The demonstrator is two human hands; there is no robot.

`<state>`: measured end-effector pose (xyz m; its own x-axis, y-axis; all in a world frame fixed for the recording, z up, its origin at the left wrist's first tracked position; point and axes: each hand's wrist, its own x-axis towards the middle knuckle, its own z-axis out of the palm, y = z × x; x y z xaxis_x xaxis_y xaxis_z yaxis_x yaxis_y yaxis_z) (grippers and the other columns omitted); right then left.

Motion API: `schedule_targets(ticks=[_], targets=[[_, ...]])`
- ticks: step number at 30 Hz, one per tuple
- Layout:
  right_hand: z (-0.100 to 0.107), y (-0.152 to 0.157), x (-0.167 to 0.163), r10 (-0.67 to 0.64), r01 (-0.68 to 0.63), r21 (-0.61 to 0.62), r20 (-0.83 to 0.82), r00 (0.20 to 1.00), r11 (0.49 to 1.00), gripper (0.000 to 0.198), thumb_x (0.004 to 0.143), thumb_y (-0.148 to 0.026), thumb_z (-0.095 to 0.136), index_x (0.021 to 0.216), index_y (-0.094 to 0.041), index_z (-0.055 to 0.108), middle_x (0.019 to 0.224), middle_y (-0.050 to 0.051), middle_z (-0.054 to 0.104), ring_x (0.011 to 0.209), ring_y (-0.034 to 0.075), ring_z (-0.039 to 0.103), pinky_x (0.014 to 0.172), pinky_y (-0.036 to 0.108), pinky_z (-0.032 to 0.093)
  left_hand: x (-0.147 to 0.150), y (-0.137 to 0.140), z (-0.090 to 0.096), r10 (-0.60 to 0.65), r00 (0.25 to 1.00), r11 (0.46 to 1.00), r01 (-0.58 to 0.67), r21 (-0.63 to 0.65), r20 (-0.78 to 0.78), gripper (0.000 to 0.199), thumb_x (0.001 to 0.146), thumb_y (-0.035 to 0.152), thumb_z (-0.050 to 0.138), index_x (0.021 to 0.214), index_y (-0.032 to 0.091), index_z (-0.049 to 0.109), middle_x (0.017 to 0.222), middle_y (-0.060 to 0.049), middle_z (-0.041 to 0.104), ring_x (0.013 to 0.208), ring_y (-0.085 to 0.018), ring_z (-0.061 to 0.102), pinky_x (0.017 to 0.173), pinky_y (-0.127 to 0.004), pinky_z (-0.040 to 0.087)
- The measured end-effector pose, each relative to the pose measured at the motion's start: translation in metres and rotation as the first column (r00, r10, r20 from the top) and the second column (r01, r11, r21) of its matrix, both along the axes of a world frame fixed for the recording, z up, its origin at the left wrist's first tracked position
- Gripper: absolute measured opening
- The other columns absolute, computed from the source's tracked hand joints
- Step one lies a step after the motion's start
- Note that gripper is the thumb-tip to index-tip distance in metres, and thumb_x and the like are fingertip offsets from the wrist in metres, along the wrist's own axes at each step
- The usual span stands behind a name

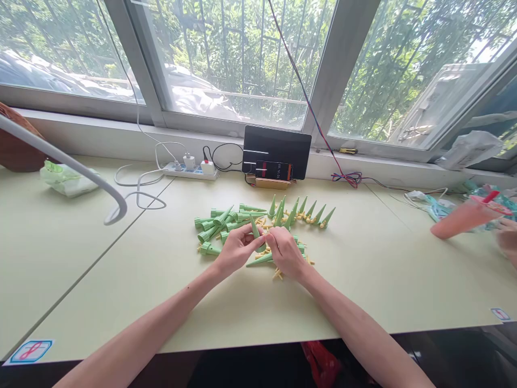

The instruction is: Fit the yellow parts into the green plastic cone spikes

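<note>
Both hands meet in front of me, low over the counter [226, 315]. With my left hand [237, 249] I pinch a slim, green, plastic-looking cone [254, 228] between thumb and fingers, the grip nearly closed. Its long axis stands close to upright, the tip up and leaning slightly left, the wide end down toward my right hand [286, 252]. That hand is just right of the cone, fingers curled in near the lower part; I cannot tell whether they have hold of anything. Below it, small yellow stick-like pegs [278, 274] lie loose, and another green cone [259, 260] points its tip left. Beyond my left hand lies a heap of hollow green cones [207, 235]; farther off, to the right, a row of upright green cones [326, 217] stands with yellow pieces at their bases.
</note>
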<state>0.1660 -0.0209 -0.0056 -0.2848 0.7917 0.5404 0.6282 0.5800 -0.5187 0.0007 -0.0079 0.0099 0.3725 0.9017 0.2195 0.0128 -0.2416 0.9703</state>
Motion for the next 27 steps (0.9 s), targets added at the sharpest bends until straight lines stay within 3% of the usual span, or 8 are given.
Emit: schedule_targets(ticks=[6, 19, 27], targets=[[-0.005, 0.003, 0.0, 0.001, -0.001, 0.029, 0.009, 1.0, 1.0, 0.046, 0.105, -0.041, 0.022, 0.067, -0.021, 0.038, 0.062, 0.0, 0.044, 0.059, 0.015, 0.038, 0.065, 0.03, 0.034, 0.0, -0.001, -0.001, -0.005, 0.999, 1.0, 0.006, -0.018, 0.031, 0.029, 0.082, 0.044, 0.07, 0.086, 0.016, 0.062, 0.066, 0.001, 0.05, 0.054, -0.008, 0.04, 0.048, -0.021, 0.03], [-0.009, 0.0, -0.006, -0.029, 0.028, -0.025, -0.033, 0.999, 0.999, 0.047, 0.106, -0.039, 0.02, 0.065, -0.021, 0.036, 0.06, -0.002, 0.044, 0.056, 0.014, 0.035, 0.064, 0.028, 0.033, -0.005, 0.0, -0.013, 0.083, 0.992, 0.985, -0.068, 0.158, -0.096, 0.025, 0.086, 0.041, 0.065, 0.087, 0.017, 0.063, 0.064, 0.001, 0.051, 0.054, -0.01, 0.043, 0.05, -0.022, 0.034], [-0.01, 0.001, -0.006, -0.033, 0.032, -0.018, -0.029, 0.999, 0.999, 0.049, 0.106, -0.039, 0.019, 0.065, -0.021, 0.037, 0.06, -0.001, 0.044, 0.056, 0.014, 0.036, 0.064, 0.028, 0.033, -0.006, 0.001, -0.013, 0.086, 0.99, 0.981, -0.065, 0.182, -0.11, 0.025, 0.087, 0.042, 0.064, 0.086, 0.016, 0.062, 0.062, 0.001, 0.049, 0.053, -0.01, 0.04, 0.049, -0.022, 0.032]])
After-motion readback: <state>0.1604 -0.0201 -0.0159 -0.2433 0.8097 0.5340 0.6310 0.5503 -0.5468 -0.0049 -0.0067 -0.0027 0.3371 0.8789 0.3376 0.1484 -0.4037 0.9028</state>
